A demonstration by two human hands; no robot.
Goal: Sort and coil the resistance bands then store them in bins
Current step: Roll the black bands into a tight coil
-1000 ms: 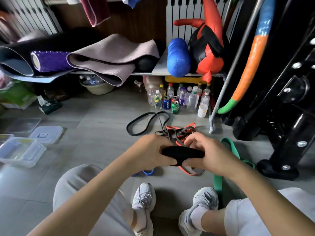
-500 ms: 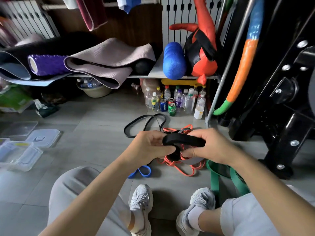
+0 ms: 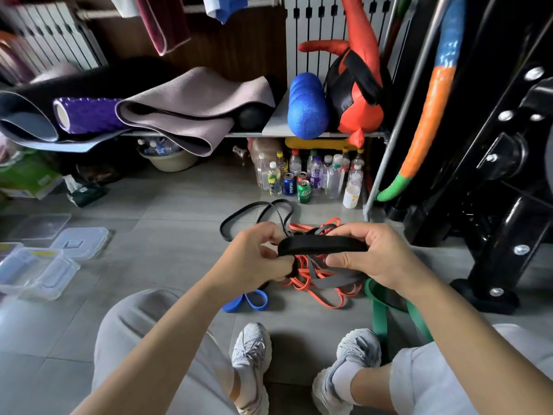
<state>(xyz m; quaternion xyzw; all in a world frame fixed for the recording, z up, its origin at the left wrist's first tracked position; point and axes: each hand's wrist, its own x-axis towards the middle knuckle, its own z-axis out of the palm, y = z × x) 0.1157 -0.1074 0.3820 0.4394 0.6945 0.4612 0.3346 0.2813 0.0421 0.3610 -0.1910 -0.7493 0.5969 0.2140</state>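
Note:
A wide black band [image 3: 321,244], folded into a flat coil, is held above the floor between both hands. My left hand [image 3: 254,259] pinches its left end and my right hand [image 3: 371,256] grips its right end. Under them lies a tangle of orange bands [image 3: 314,280] and a grey band [image 3: 338,278]. A thin black band [image 3: 254,211] loops on the floor behind. A small blue band [image 3: 247,301] lies near my left shoe, a green band [image 3: 381,313] by my right leg. Clear plastic bins [image 3: 36,271] sit at the left.
Loose bin lids [image 3: 79,242] lie beside the bins. Bottles and cans [image 3: 308,178] stand under a shelf loaded with rolled mats [image 3: 191,106] and foam rollers [image 3: 306,106]. A black machine frame [image 3: 493,205] fills the right. My shoes [image 3: 254,360] are in front.
The black band has opened from a tight bundle into a longer flat loop stretched between my hands. My hands have drifted slightly apart and up.

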